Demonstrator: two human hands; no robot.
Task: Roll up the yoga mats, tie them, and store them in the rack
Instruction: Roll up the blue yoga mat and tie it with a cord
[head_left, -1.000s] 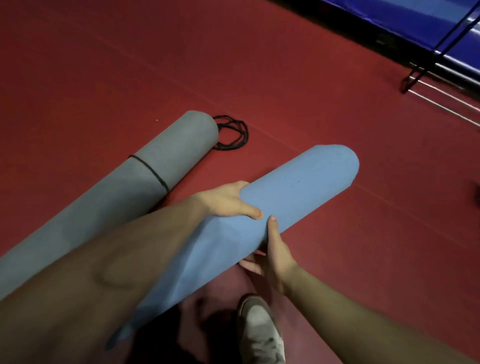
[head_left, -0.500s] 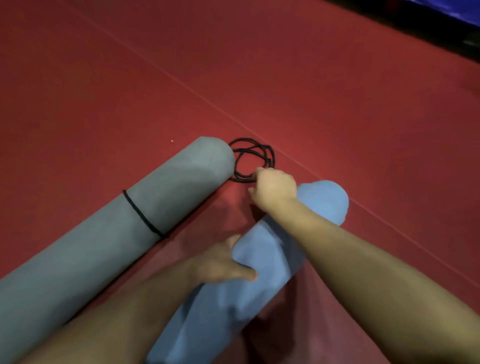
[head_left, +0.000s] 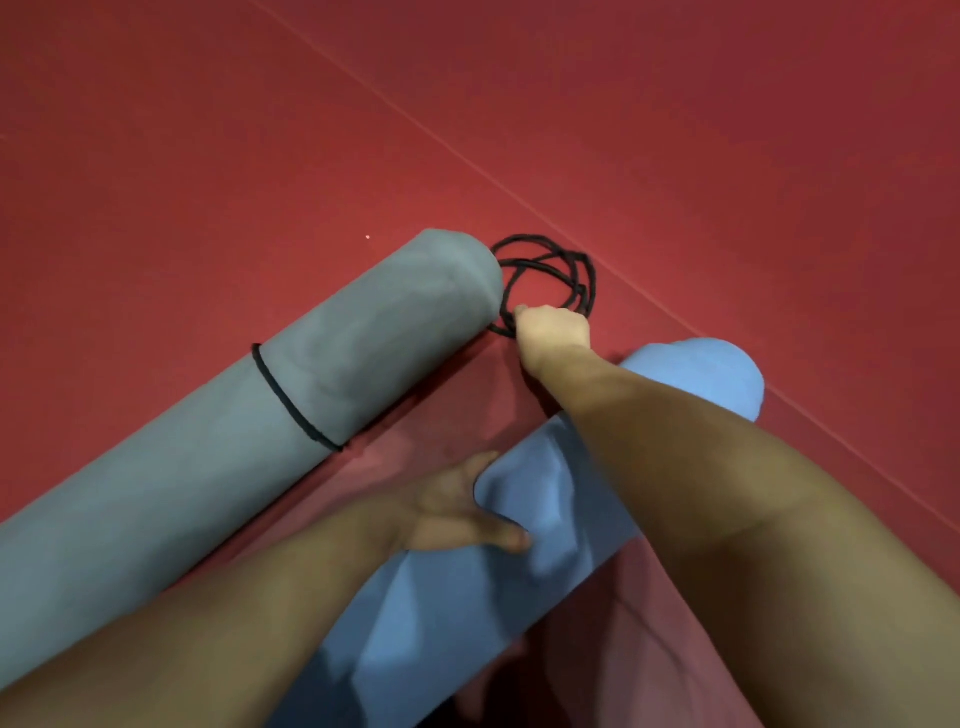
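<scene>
Mats lie side by side on the red floor (head_left: 675, 130), both rolled. The blue mat (head_left: 493, 613) is the near one, running from the lower middle toward the right, and it has no tie on it. The left hand (head_left: 457, 514) grips it about the middle, thumb pressed over the top and fingers going round the left side. I judge this is to stop the roll from opening while a tie is fetched.

The right hand (head_left: 553, 330) reaches across the blue mat to the bundle of black cords (head_left: 561, 270) on the floor, just beyond the far end of the grey mat (head_left: 234, 467). Its fingers are curled down onto the near strands, but the fingertips are under the hand, so I cannot tell if a cord is already pinched.

The grey mat, on the left, has a black band (head_left: 291, 402) around it, so it seems ready for storing. The near ends of both mats are cut off or covered by the forearms. The number of cords in the bundle is hard to make out. No rack is in view.
</scene>
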